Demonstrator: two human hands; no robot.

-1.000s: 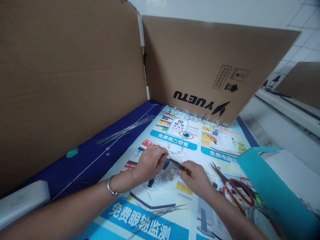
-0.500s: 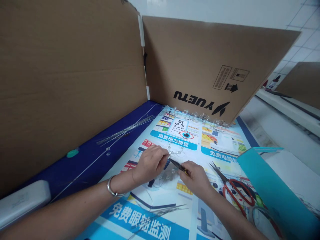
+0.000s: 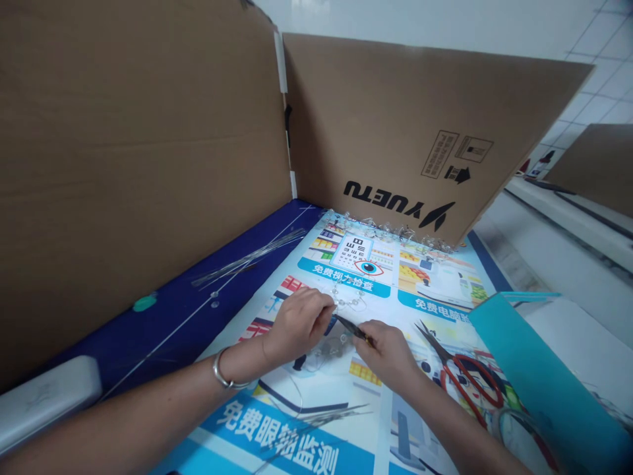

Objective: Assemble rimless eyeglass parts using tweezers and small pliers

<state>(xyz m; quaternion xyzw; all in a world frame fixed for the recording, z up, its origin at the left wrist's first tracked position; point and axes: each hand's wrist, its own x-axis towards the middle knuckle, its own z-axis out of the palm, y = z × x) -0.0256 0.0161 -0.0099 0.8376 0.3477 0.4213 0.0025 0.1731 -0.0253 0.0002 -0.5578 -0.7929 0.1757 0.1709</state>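
Note:
My left hand (image 3: 301,320) is closed, thumb and fingers pinched together at the end of a string of clear beads (image 3: 352,302). Just what lies between those fingertips is too small to make out, but the beaded wire runs from them. My right hand (image 3: 383,346) is wrapped round a pair of pliers (image 3: 353,327) with dark jaws and a bit of yellow on the handle. The jaws point left, close to my left fingertips. Below the pliers hang or lie more clear beads (image 3: 343,339); their link to the string is hard to see.
Red-handled scissors (image 3: 469,376) lie right of my right hand, beside a roll of tape (image 3: 519,432) and a teal folder (image 3: 539,376). Thin wires (image 3: 326,417) lie in front, others (image 3: 247,257) at the back left. Beaded pieces (image 3: 395,231) line the cardboard wall (image 3: 395,132).

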